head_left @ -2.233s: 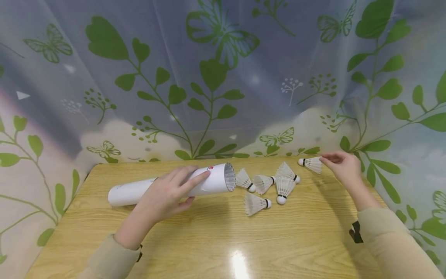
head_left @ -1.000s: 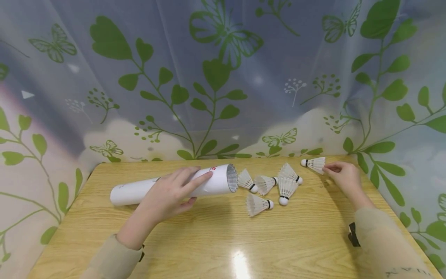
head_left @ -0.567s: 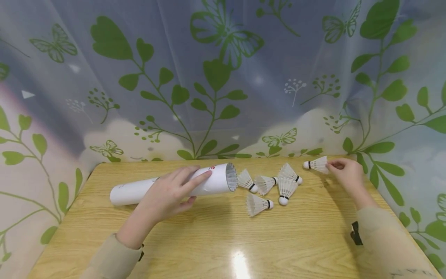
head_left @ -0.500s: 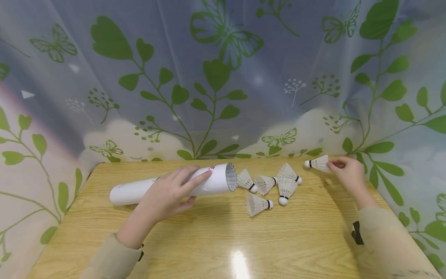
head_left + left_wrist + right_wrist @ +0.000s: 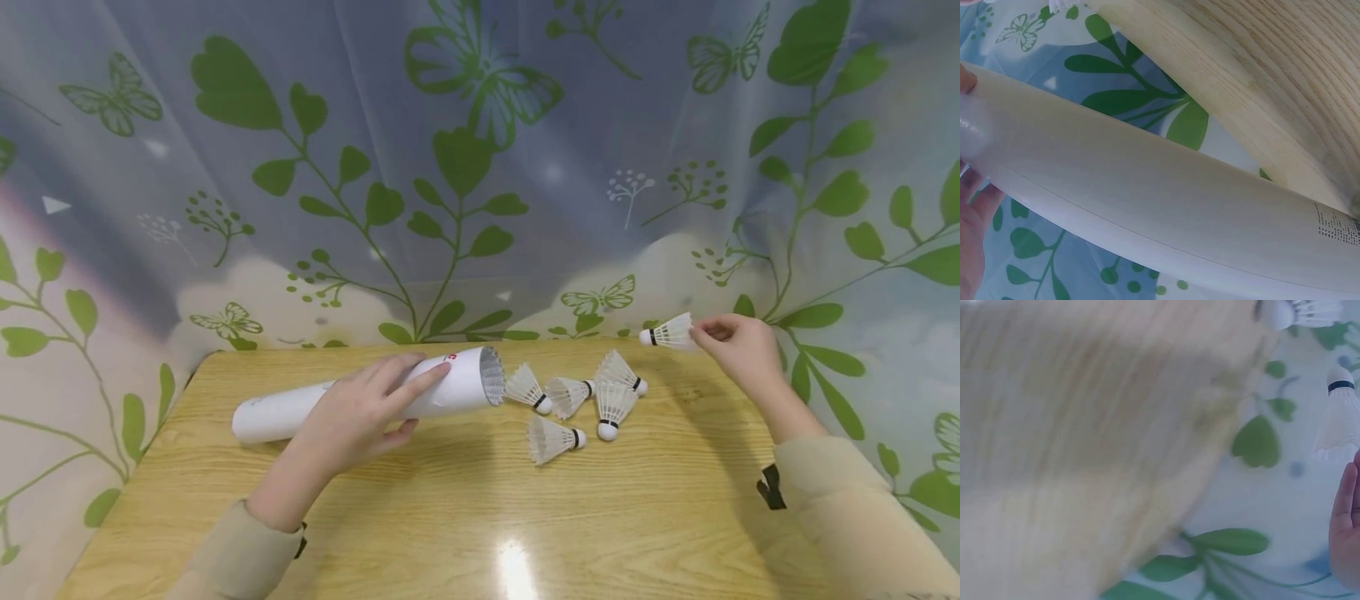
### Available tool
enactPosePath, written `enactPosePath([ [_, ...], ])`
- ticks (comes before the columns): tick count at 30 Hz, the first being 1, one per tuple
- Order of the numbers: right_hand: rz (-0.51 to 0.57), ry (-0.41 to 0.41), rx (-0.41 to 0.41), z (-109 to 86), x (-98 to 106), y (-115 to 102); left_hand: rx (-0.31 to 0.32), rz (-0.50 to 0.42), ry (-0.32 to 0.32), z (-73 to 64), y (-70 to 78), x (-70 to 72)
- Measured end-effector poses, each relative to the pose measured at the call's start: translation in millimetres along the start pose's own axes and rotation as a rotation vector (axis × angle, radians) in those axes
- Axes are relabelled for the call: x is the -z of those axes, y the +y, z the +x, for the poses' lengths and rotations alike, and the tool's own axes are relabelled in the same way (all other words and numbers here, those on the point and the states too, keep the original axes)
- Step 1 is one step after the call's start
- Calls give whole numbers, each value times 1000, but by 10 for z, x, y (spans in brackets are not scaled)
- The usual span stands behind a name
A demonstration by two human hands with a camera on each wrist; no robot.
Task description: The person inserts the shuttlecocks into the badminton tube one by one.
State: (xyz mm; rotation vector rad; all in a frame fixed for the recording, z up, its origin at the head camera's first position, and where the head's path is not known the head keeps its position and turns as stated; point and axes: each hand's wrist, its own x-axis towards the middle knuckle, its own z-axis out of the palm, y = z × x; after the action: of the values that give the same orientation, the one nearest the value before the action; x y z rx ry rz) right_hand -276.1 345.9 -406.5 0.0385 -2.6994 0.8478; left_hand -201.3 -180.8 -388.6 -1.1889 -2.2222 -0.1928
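Observation:
In the head view my left hand (image 5: 367,408) grips a long white shuttlecock tube (image 5: 281,414) from above, thumb on the near side. The tube lies along the left half of the table, its open end facing right; the silvery inside shows only at the mouth. My right hand (image 5: 742,350) pinches a white shuttlecock (image 5: 671,332) by its feather edge, cork pointing left, raised near the table's back edge. The right wrist view also has this held shuttlecock (image 5: 1339,419). In the left wrist view the tube (image 5: 1147,187) crosses the frame, with fingers at its left.
Between the tube's mouth and my right hand several loose shuttlecocks lie on the wooden table (image 5: 420,517), one being the nearest shuttlecock (image 5: 553,439). Two of them overlap. A patterned curtain (image 5: 360,275) with green leaves hangs right behind the table.
My right hand first drew the shuttlecock slightly right, then lifted it up and a little left. My left hand keeps its grip on the tube, nearly still.

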Motion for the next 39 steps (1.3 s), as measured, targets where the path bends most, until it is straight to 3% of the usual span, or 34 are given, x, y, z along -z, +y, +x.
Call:
enactPosePath([
  [11,56,-27,121,-25,66,-668,12,4,-5,-24,-12,6],
  [26,186,10,435,-286,12,-1443,17,3,1,-15,-21,-4],
  [34,277,14,599,-402,-69,-1716,17,7,-2,-4,-16,0],
  [39,313,-4,632,-468,-131,-1861,17,6,-4,3,-13,2],
])
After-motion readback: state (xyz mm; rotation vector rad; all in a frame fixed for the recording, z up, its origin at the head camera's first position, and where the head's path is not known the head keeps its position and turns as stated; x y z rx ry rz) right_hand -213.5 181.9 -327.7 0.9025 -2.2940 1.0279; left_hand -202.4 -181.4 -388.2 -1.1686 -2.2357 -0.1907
